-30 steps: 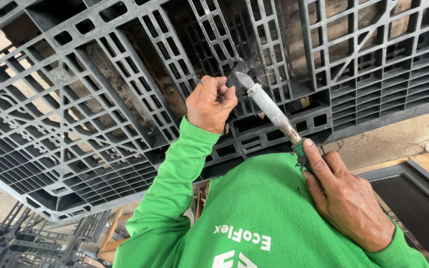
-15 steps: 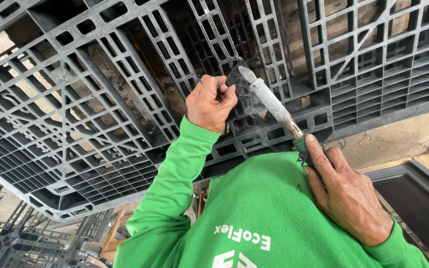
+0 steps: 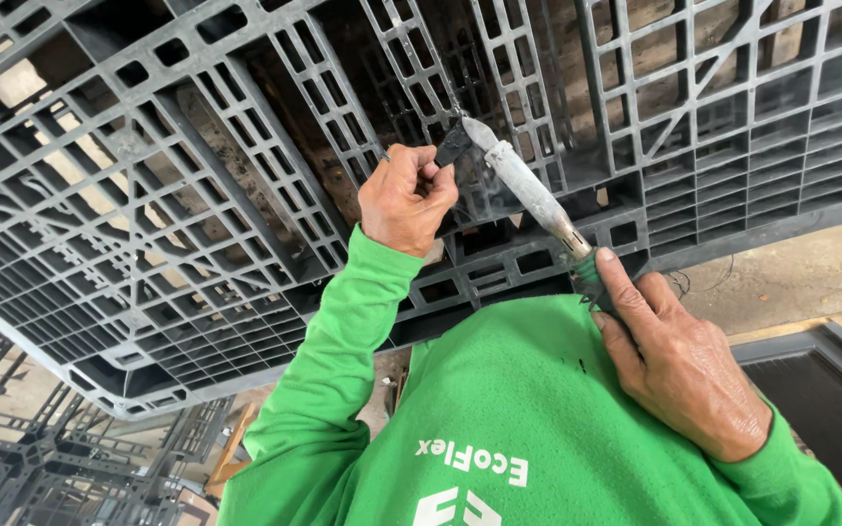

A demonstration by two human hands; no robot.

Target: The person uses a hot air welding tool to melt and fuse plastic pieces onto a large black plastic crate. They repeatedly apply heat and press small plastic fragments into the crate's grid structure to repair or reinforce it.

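Soldering-style heat tool (image 3: 528,200), one of it, slants up from lower right to upper left across the middle of the view, its pale metal barrel ending in a tip that meets the grid of the plastic pallet (image 3: 197,195). Nearest the camera, two green sleeves (image 3: 343,351) fill the bottom of the view. The right hand (image 3: 679,365) is wrapped around the tool's green handle, thumb laid along it toward the barrel, fingers closed firmly about it. The left hand (image 3: 408,200) is raised a little farther off, its fingers pinched tightly on one small dark strip (image 3: 453,144) that it presses against the pallet just beside the tool's tip; a faint haze hangs around that spot. One grey pallet spans most of the view, tilted, its underside a lattice of ribs and square openings, with browner, worn patches showing through the cells above the hands. Beyond and below its lower edge, at the bottom left, more dark pallets (image 3: 41,458) lie stacked; how many cannot be told. At the right, past the pallet's edge, one stretch of bare concrete floor (image 3: 791,273) shows.
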